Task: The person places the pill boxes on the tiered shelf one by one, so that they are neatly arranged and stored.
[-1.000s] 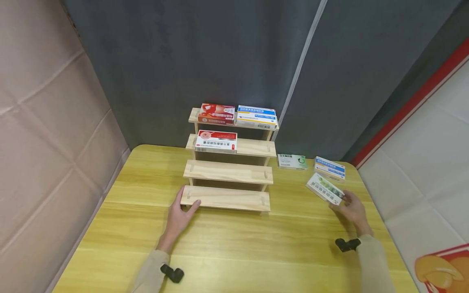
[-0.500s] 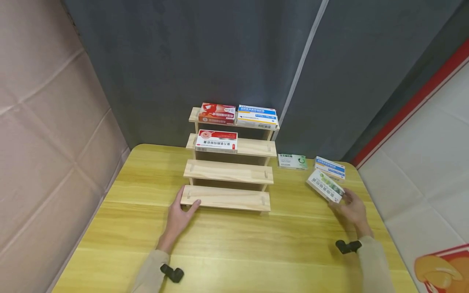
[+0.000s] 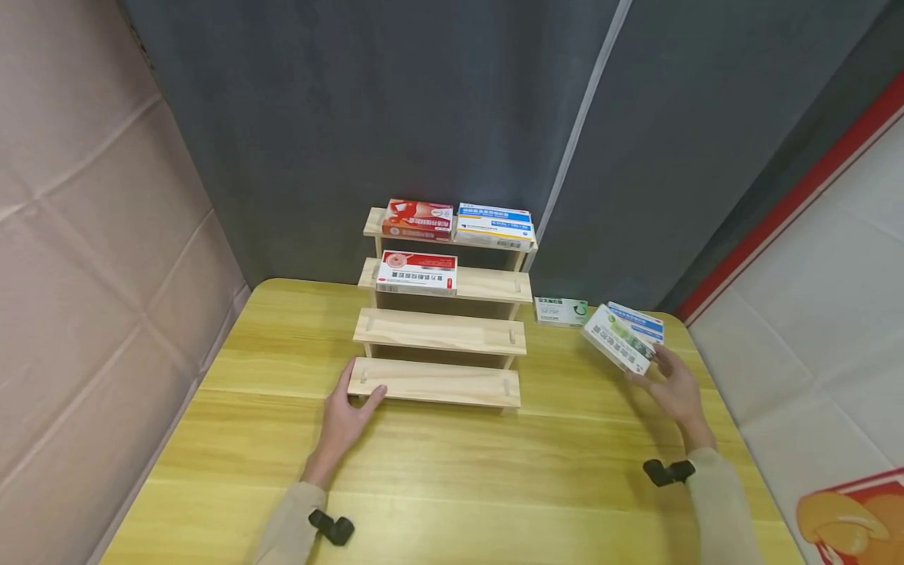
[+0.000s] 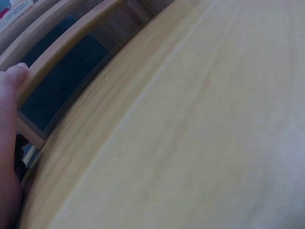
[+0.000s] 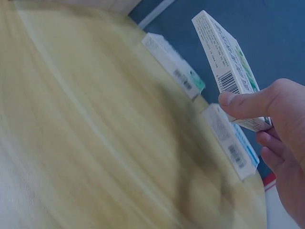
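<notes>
A stepped wooden rack (image 3: 438,382) stands mid-table, and the left hand (image 3: 344,420) grips the left end of its lowest step, thumb on top. In the left wrist view part of that hand (image 4: 8,129) shows at the left edge. The right hand (image 3: 676,388) pinches a white-and-green box (image 3: 618,339) by its near right end, tilted. The right wrist view shows this box (image 5: 228,62) above the table, the thumb of the right hand (image 5: 281,119) on its side. Beneath and behind it lies a blue-and-white box (image 3: 644,320), partly covered in the head view.
On the top step lie a red box (image 3: 418,219) and a blue-and-white box (image 3: 494,226); a red-and-white box (image 3: 417,272) is on the step below. A small green-and-white box (image 3: 560,311) lies right of the rack. A dark curtain (image 3: 395,102) hangs behind the table (image 3: 452,486).
The right hand has moved slightly away from the body and to the left with the white-and-green box, which now overlaps the blue-and-white one in view. The left hand stays still.
</notes>
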A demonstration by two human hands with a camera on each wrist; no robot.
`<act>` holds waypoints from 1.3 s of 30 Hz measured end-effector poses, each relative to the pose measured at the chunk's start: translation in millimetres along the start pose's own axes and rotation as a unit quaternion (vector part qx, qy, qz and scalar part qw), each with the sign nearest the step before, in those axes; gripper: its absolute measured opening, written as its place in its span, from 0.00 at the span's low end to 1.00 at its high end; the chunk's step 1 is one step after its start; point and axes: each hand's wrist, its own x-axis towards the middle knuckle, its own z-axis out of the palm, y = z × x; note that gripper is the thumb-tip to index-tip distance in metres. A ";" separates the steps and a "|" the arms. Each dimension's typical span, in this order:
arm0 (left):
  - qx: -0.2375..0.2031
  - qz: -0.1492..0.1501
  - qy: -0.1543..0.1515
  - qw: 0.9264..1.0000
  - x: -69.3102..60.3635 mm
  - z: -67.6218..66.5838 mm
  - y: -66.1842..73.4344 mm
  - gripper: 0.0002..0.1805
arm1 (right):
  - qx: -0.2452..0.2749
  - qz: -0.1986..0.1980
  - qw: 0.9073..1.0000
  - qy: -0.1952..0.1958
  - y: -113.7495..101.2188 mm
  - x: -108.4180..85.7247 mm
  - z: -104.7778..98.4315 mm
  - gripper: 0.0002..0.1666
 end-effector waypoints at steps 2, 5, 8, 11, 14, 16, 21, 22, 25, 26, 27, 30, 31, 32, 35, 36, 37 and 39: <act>0.000 -0.001 -0.002 1.000 -0.2 -0.2 0.2 0.49 | 0.002 -0.007 1.000 0.002 -5.0 1.1 -0.3 0.54; 0.000 -0.002 -0.004 1.000 -0.5 -0.6 1.0 0.49 | 0.010 -0.015 1.000 0.006 -13.2 2.1 -0.7 0.53; 0.002 -0.004 -0.004 1.000 -0.6 -0.6 1.7 0.49 | 0.021 -0.016 1.000 0.011 -22.1 2.8 -1.1 0.53; 0.003 -0.001 -0.004 1.000 -1.0 -0.4 2.2 0.49 | 0.023 -0.017 0.999 0.019 -28.9 3.3 -0.4 0.52; 0.003 0.000 -0.005 1.000 -1.1 -0.2 2.4 0.49 | 0.024 -0.016 0.999 0.021 -35.5 2.7 0.0 0.51; 0.004 0.000 -0.008 1.000 -1.0 0.1 2.2 0.49 | 0.027 -0.013 0.999 0.020 -40.1 1.8 -0.1 0.52; 0.000 -0.004 -0.008 1.000 -1.2 -0.1 2.3 0.50 | 0.035 -0.018 0.999 0.023 -52.7 1.6 0.7 0.52; 0.000 -0.004 -0.007 1.000 -1.4 -0.4 2.4 0.50 | 0.037 -0.022 0.999 0.024 -55.3 2.0 1.0 0.52; 0.003 -0.006 -0.007 1.000 -1.2 0.0 1.8 0.50 | 0.042 -0.038 0.998 0.026 -62.2 3.4 1.5 0.51; 0.003 -0.006 -0.008 1.000 -1.2 0.0 1.7 0.50 | 0.043 -0.043 0.998 0.024 -64.4 3.7 1.6 0.51; 0.003 -0.007 -0.008 1.000 -1.2 0.2 1.6 0.50 | 0.042 -0.046 0.998 0.023 -66.5 3.9 1.9 0.51; 0.003 -0.007 -0.011 1.000 -1.4 0.2 1.5 0.50 | 0.041 -0.056 0.997 0.018 -74.1 3.8 2.2 0.51; 0.003 -0.007 -0.011 1.000 -1.5 0.3 1.4 0.50 | 0.041 -0.059 0.997 0.017 -76.9 3.5 2.4 0.52; 0.003 -0.006 -0.011 1.000 -1.4 0.2 1.3 0.50 | 0.043 -0.062 0.997 0.014 -79.7 3.3 2.7 0.52; 0.004 -0.003 -0.010 1.000 -1.0 0.6 0.6 0.50 | 0.052 -0.073 0.996 0.007 -88.6 3.0 3.5 0.51; 0.004 -0.002 -0.010 1.000 -0.9 0.7 0.3 0.50 | 0.054 -0.078 0.995 0.005 -91.4 3.1 4.2 0.51; 0.003 -0.001 -0.009 1.000 -0.9 0.7 0.1 0.50 | 0.054 -0.083 0.995 0.003 -94.6 2.9 4.8 0.51; 0.002 0.002 -0.007 1.000 -0.6 0.8 -0.3 0.50 | 0.052 -0.095 0.994 0.000 -99.9 3.1 6.6 0.50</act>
